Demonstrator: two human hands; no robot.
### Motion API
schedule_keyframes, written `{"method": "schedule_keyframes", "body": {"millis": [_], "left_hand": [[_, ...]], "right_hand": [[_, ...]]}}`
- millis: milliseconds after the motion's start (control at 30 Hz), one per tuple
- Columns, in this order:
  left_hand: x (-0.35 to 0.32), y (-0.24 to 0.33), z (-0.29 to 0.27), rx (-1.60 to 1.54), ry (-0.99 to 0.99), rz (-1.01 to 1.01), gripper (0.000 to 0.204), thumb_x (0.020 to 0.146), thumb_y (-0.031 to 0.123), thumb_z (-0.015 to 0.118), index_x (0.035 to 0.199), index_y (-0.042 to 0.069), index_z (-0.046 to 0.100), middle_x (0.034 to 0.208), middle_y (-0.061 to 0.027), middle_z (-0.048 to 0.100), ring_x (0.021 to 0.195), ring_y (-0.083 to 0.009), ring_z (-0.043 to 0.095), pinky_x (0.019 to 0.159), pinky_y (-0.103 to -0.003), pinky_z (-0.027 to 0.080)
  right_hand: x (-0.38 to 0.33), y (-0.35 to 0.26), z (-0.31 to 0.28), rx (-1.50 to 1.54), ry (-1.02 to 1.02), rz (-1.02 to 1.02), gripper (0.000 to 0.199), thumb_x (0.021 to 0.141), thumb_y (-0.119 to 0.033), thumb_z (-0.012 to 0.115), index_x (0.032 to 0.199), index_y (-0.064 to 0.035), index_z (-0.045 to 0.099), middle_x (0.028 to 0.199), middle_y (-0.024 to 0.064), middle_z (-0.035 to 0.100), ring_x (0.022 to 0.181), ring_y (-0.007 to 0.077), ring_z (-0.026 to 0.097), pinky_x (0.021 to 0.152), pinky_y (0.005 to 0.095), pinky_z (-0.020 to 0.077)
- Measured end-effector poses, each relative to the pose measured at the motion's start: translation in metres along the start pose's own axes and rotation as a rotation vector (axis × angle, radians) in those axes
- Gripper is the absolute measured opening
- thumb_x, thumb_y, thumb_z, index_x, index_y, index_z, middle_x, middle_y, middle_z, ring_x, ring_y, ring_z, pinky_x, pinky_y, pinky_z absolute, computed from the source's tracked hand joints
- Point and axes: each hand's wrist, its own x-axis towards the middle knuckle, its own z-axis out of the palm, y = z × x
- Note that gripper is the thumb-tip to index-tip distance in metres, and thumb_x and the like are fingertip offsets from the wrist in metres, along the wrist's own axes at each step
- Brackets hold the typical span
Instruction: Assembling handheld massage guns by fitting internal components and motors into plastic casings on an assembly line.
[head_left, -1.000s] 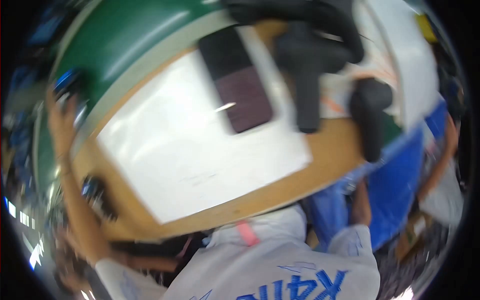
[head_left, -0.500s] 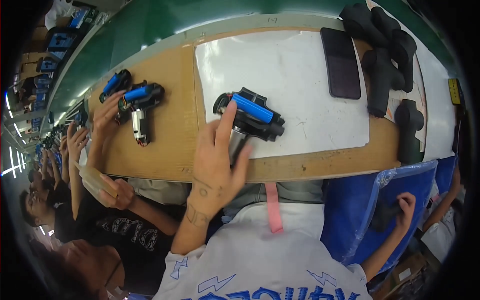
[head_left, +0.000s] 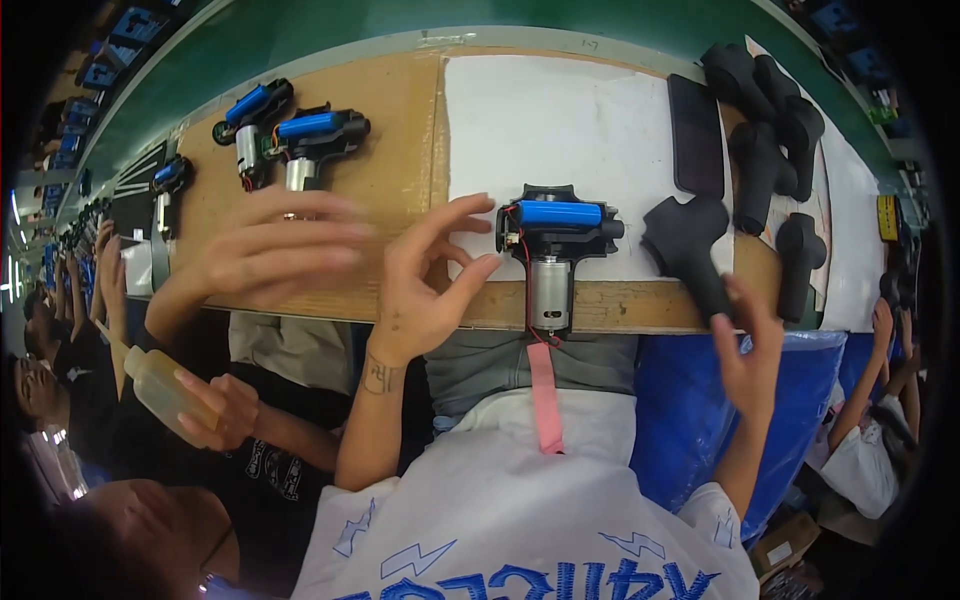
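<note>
Head view: nearest, the left hand (head_left: 425,285) hangs spread and empty at the desk (head_left: 390,150) edge, the right hand (head_left: 748,355) open, fingertips at a black shell half (head_left: 690,250). Between them lies the half-built motor housing (head_left: 553,235), blue cell on top, just right of the left fingers. Judged step: fetching the cover; next calls for gripping it. Farther off, spare shells (head_left: 770,120)

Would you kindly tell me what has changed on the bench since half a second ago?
The left hand has lifted off the half-built tool and drawn back to its left, open. The right hand has come up to the black shell at the bench edge. The tool, white mat and dark phone stayed put.
</note>
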Motion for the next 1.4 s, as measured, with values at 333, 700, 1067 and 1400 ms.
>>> {"method": "schedule_keyframes", "body": {"millis": [333,700,1067,1400], "left_hand": [[0.0,-0.074,-0.018,-0.114,-0.314,-0.437,0.04,0.104,0.018,0.061,0.138,-0.002,0.055,0.124,-0.0088,0.069,0.099,-0.012,0.061,0.087,-0.026,0.051],[-0.04,-0.115,-0.104,0.111,0.048,0.101,0.036,0.105,0.012,0.053,0.14,0.001,0.055,0.142,-0.0122,0.061,0.128,-0.0212,0.06,0.108,-0.035,0.05],[0.014,-0.027,-0.106,0.728,0.514,0.121,0.065,0.092,0.015,0.074,0.149,0.0,0.047,0.131,-0.0237,0.062,0.113,-0.0373,0.061,0.096,-0.043,0.049],[-0.016,0.029,0.015,0.673,0.111,0.001,0.069,0.094,0.005,0.064,0.157,0.003,0.037,0.126,-0.0274,0.052,0.11,-0.047,0.056,0.098,-0.05,0.046]], "right_hand": [[0.025,-0.043,0.035,-0.205,0.148,-0.535,0.02,0.08,0.003,0.077,0.099,-0.0004,0.073,0.088,0.0123,0.068,0.078,0.0283,0.066,0.069,0.0371,0.0515],[0.045,-0.035,0.037,-0.466,-0.074,-0.509,0.075,0.079,-0.012,0.079,0.149,-0.005,0.054,0.159,0.0208,0.045,0.143,0.0445,0.044,0.118,0.0519,0.0339],[0.044,-0.07,0.017,-0.662,-0.394,-0.321,0.135,0.046,-0.032,0.099,0.162,-0.0084,0.035,0.171,0.0198,0.025,0.149,0.0443,0.034,0.122,0.0551,0.0287],[0.046,-0.047,0.012,-0.48,-0.349,-0.284,0.136,0.046,-0.028,0.099,0.164,-0.0105,0.032,0.171,0.0194,0.024,0.152,0.0451,0.033,0.124,0.0509,0.032]]}}
